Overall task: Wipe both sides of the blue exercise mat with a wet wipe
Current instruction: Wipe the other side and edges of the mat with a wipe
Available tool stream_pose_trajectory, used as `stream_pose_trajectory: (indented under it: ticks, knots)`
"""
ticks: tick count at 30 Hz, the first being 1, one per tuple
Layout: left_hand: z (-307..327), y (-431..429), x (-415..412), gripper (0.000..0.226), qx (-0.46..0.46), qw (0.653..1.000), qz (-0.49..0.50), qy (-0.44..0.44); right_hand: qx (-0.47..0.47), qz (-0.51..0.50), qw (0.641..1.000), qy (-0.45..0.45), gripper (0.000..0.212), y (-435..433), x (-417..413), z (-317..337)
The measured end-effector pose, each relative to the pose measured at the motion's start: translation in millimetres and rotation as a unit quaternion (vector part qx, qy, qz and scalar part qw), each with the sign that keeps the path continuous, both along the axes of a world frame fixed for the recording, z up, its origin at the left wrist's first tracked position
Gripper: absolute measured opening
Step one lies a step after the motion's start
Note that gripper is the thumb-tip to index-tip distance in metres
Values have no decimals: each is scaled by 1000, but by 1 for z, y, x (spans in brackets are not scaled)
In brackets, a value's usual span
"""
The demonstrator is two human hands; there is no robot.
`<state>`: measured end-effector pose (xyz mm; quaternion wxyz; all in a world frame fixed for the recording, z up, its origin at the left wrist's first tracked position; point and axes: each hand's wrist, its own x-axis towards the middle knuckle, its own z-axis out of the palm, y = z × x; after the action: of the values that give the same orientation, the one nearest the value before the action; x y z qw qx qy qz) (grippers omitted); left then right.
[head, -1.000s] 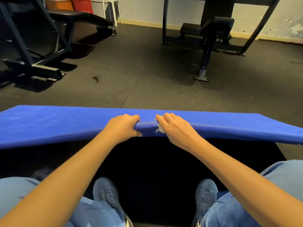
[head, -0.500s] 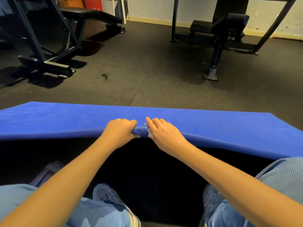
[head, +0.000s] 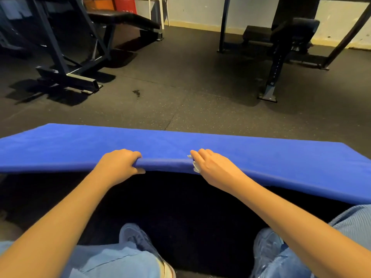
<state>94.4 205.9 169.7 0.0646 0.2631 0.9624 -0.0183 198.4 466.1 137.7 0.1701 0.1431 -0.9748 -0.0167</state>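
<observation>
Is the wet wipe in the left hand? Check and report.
No: the wet wipe shows under the right hand; the left hand grips only the blue mat.

Most of wet wipe (head: pixel 196 167) hidden under right hand (head: pixel 215 169); mat (head: pixel 271 157) ends cut off.

The exercise mat (head: pixel 261 157) was a solid bright blue, and the wet wipe (head: pixel 195 167) was white. The rubber floor (head: pixel 180 111) was charcoal black with pale flecks, with one darker stain (head: pixel 136 92) on it. The trousers (head: pixel 112 259) were light blue with fine ribbing, the trainers (head: pixel 136 236) a dusty grey-blue. The bench pad (head: pixel 124 18) was black, and the boxes were plain: one orange (head: pixel 96 3), one red (head: pixel 125 4).
</observation>
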Motion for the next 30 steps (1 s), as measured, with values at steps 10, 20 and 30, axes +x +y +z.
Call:
stream_pose_trajectory:
  ticks: [10,20,30]
  knots:
    - [-5,36,11,34,-16,994,-44,97,11,-10,999,-40,46,-56,-30,-8]
    - [7,-4,-5,37,-46,999,-26,11,-49,22,991,-123,56,-44,-14,2]
    - [-16,-35,-2,29,0,996,-23,86,-29,-55,979,-195,32,-26,13,-10]
